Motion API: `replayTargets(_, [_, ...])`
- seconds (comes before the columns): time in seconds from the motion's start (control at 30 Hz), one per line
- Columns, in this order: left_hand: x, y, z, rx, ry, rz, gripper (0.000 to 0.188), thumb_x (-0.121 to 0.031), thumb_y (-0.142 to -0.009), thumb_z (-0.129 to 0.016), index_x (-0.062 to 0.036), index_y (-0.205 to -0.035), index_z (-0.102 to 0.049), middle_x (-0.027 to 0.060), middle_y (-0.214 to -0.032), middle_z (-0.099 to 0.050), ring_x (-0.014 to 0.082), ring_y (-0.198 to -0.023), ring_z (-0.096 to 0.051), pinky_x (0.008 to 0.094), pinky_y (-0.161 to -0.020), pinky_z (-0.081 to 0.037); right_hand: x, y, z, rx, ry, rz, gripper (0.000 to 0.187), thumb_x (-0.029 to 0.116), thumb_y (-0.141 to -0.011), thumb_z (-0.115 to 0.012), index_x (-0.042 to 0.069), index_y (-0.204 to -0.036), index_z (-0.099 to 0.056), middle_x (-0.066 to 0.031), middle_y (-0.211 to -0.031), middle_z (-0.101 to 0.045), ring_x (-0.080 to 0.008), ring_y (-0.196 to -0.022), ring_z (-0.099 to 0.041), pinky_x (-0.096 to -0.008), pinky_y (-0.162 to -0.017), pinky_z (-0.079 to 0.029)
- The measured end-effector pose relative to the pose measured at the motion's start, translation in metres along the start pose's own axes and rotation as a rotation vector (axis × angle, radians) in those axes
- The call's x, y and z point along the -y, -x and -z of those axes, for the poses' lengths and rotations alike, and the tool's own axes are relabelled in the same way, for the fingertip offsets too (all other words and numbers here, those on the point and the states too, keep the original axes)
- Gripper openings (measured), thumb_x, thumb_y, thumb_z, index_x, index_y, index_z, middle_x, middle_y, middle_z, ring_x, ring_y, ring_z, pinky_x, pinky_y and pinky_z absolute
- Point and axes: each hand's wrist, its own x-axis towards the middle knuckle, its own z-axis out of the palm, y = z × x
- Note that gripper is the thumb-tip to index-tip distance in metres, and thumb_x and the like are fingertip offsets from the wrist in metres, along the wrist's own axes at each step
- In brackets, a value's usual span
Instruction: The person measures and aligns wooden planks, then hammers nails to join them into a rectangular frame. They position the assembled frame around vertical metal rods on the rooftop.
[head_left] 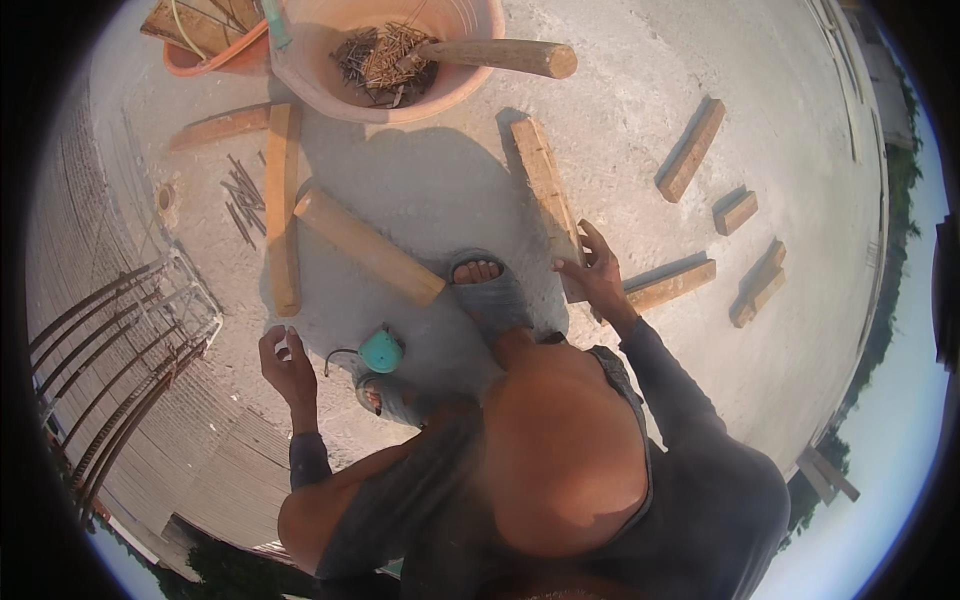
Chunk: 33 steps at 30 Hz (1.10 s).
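So the right hand is down on the near end of a wooden plank, fingers spread around its edge and touching it – looks like a loose hold rather than a tight clamp. That plank lies on the concrete floor, running away from the person toward the top of the view. Just right of the hand there's a shorter wood block, and further out a few more offcuts, well apart from each other.

The left hand is raised, fingers curled in with thumb and fingertips close together – can't tell if there's something small pinched in there. Near it, by the sandalled left foot, sits a teal tape measure. The right foot is planted between the two hands.

Further out: a thick timber piece lies diagonally, a long plank beside it, and loose nails scattered left of that. At the top, a pinkish basin holds a pile of nails and a wooden handle. Rebar runs along the left side
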Motion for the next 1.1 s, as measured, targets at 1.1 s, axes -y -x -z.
replayTargets(1.1, [0.021,-0.059,-0.023,0.154,-0.386,-0.078,0.053,-0.027,-0.097,-0.077,0.0066,-0.134,-0.063,0.0187,-0.117,-0.071,0.0308,-0.103,-0.069,0.0421,-0.093,-0.053,-0.049,0.017,0.094,0.27,-0.168,-0.225,0.075,0.037,-0.093,-0.08,-0.006,-0.149,-0.054,-0.0154,-0.129,-0.07,-0.0273,-0.109,-0.071,-0.0403,-0.101,-0.054])
